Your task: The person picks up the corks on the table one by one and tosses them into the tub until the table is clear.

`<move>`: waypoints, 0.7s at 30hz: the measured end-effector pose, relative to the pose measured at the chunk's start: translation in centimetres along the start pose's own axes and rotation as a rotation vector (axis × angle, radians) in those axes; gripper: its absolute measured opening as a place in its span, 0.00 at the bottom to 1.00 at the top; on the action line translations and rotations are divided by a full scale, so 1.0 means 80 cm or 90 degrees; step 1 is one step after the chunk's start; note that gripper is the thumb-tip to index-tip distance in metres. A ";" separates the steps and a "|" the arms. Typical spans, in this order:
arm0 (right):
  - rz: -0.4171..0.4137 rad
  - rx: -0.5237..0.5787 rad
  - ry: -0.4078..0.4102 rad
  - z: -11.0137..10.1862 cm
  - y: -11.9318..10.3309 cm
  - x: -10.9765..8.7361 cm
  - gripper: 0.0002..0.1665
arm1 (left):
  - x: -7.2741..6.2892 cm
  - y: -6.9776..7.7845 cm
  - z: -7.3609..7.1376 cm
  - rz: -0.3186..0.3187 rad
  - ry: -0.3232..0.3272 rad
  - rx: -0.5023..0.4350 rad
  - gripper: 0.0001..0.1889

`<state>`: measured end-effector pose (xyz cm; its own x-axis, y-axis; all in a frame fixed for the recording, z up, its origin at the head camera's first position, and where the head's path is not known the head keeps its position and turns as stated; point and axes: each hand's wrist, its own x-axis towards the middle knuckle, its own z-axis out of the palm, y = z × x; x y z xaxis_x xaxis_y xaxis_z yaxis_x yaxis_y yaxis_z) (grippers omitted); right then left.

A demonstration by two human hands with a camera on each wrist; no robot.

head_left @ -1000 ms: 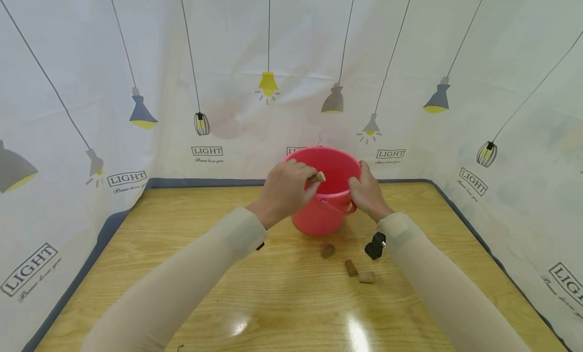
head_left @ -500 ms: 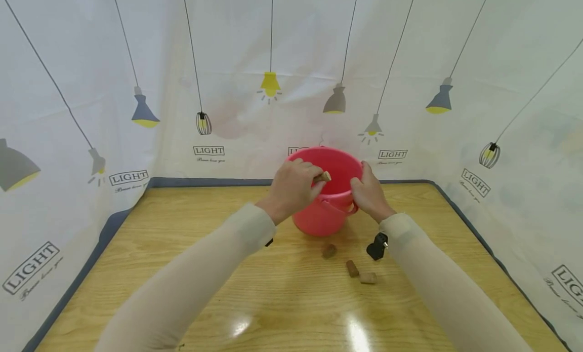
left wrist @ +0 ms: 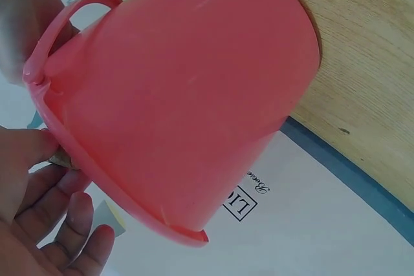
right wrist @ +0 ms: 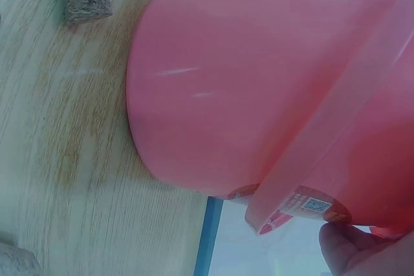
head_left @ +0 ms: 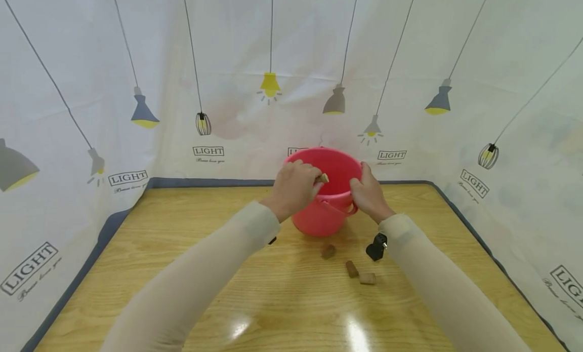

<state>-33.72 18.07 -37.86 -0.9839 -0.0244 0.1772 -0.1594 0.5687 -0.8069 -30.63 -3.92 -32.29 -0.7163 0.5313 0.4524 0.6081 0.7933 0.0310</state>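
A pink plastic bucket (head_left: pixel 319 221) stands on the wooden table, its handle hanging down at the front. Over the left part of its rim, my left hand (head_left: pixel 293 190) pinches a cork (head_left: pixel 323 179) between thumb and fingers. The left wrist view shows that cork (left wrist: pixel 63 158) partly hidden by the bucket's rim and the fingertips. At the bucket's right side, my right hand (head_left: pixel 370 195) grips the rim, with its thumb on the near side. The inside bottom of the bucket is hidden.
In front of the bucket lie a brownish cork (head_left: pixel 328 251), a reddish-brown cork (head_left: pixel 351 269) and a paler cork (head_left: pixel 367 278). A printed cloth (head_left: pixel 246 139) with a dark blue border surrounds the table (head_left: pixel 205 225) at the back and sides.
My left hand has shifted slightly right over the bucket with the cork, whose end now shows less. The right hand and bucket stay in place.
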 end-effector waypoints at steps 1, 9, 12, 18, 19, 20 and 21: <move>0.000 0.000 0.000 0.000 0.000 0.000 0.42 | 0.001 0.000 0.000 -0.009 -0.011 0.004 0.15; -0.002 0.002 0.001 -0.001 0.000 0.000 0.42 | 0.000 0.000 0.000 -0.049 -0.029 0.031 0.19; -0.002 0.002 0.004 -0.001 0.000 0.001 0.42 | -0.002 -0.001 0.000 -0.045 -0.008 0.026 0.16; -0.001 0.000 0.010 0.000 0.000 0.001 0.42 | -0.008 -0.004 -0.001 -0.032 0.025 0.030 0.15; 0.000 0.000 0.010 0.000 0.000 0.001 0.42 | -0.009 -0.004 -0.001 -0.029 0.031 0.032 0.15; 0.000 0.001 0.010 0.001 0.000 0.001 0.42 | -0.010 -0.005 -0.001 -0.027 0.036 0.030 0.15; 0.000 0.001 0.012 0.000 0.001 0.001 0.42 | -0.010 -0.005 -0.002 -0.027 0.041 0.026 0.15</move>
<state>-33.79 18.06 -37.91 -0.9822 -0.0095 0.1876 -0.1597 0.5679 -0.8075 -30.23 -4.73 -32.56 -0.7164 0.4785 0.5077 0.5629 0.8264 0.0155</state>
